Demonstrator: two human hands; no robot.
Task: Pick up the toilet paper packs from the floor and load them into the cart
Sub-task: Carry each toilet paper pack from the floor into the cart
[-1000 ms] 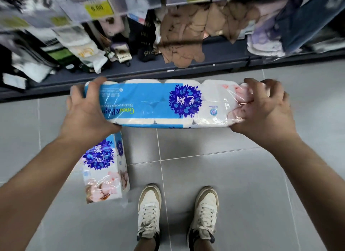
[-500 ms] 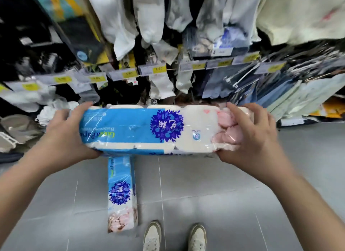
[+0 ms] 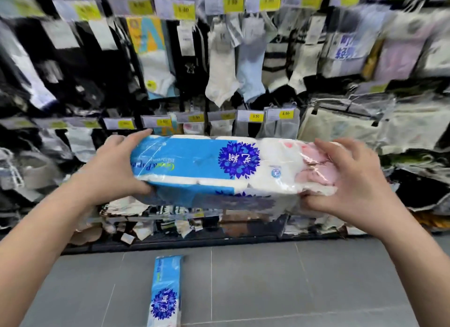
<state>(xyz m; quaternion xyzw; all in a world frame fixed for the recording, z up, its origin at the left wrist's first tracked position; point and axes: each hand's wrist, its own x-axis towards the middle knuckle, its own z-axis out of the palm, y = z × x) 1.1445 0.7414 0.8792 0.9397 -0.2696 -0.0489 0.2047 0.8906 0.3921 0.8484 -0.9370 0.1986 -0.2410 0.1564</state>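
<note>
— Where is our toilet paper pack (image 3: 219,171)?
— Mid-frame, gripped at its ends: our left hand (image 3: 114,168), our right hand (image 3: 350,178), fingers curled round.
— We see a second pack (image 3: 165,292) on the floor (image 3: 292,290), bottom centre.

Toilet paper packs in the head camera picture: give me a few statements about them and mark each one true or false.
1. The left hand and the right hand grip the held pack at its two ends. True.
2. A second pack lies on the floor. True.
3. The held pack touches the floor. False: it is up in the air, in front of the hanging socks.
4. A cart is in view. False: none shows.
5. The held pack's wrapper is mostly red. False: it is blue and white with a dark blue flower.
</note>
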